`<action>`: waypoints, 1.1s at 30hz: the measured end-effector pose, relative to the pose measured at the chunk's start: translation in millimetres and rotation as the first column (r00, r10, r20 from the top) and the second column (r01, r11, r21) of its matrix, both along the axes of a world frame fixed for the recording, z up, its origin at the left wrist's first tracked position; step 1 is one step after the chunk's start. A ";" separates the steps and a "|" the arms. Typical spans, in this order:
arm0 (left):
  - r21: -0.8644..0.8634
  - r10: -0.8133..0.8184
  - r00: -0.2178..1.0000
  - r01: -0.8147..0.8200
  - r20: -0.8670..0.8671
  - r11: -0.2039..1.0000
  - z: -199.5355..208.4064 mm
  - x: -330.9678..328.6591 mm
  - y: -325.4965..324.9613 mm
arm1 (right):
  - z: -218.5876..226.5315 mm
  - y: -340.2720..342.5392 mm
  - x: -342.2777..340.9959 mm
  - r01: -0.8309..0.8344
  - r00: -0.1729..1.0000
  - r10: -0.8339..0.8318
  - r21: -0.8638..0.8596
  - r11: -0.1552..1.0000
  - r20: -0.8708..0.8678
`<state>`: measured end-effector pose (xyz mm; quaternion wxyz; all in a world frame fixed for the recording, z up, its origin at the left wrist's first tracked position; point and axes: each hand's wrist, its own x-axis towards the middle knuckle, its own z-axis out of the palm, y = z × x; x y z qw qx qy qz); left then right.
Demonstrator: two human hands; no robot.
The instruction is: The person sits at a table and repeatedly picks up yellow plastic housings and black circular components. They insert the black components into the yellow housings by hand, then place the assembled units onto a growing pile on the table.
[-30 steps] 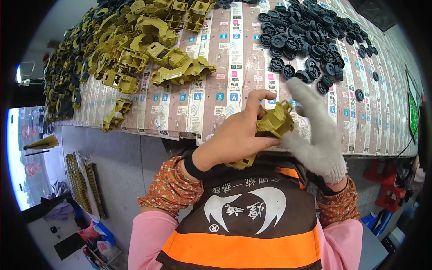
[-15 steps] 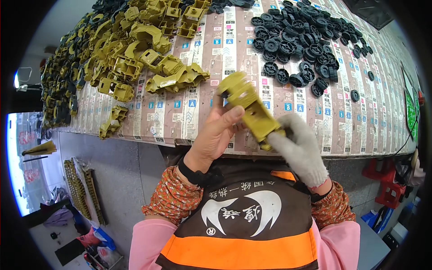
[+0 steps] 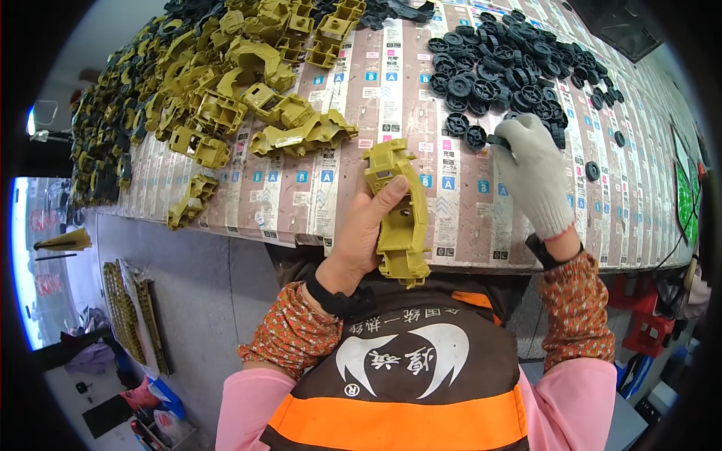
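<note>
My bare left hand (image 3: 359, 237) is closed round an olive-yellow plastic toy vehicle body (image 3: 404, 233), thumb on top, above the table's near edge. Its long hollow frame has an opening in the middle. My right hand (image 3: 535, 173), in a pale knitted glove, reaches to the near side of a heap of black plastic toy wheels (image 3: 489, 92). Thumb and fingers pinch a black wheel (image 3: 497, 140), of which only a dark edge shows. The other fingertips are partly hidden against the heap.
A big pile of olive-yellow vehicle bodies (image 3: 218, 109) covers the table's left side, with dark parts (image 3: 101, 150) mixed in at far left. Single wheels (image 3: 593, 171) lie right of the heap. The patterned tabletop (image 3: 301, 203) ends just before my apron. Red stools (image 3: 648, 323) stand at lower right.
My right hand has left the vehicle body and moved right and away to the wheels, where it pinches one. My left hand has turned the body more upright and drawn it slightly nearer.
</note>
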<state>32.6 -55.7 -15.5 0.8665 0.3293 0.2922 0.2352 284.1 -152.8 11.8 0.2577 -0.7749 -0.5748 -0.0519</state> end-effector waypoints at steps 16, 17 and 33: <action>0.302 -0.107 0.992 0.124 -0.072 0.945 -6.3 10.4 -23.6 | -0.8 -19.3 -86.8 0.072 0.461 0.051 0.095 0.993 -0.886; 0.328 -0.093 0.993 0.111 -0.071 0.938 -7.6 10.7 -24.5 | -2.4 -21.2 -86.4 0.047 0.502 0.038 0.071 0.996 -0.864; 0.755 -0.164 0.920 0.386 -0.355 0.530 -10.3 3.4 -24.2 | 7.5 -43.0 -84.3 -0.098 0.778 0.037 -0.063 0.993 -0.627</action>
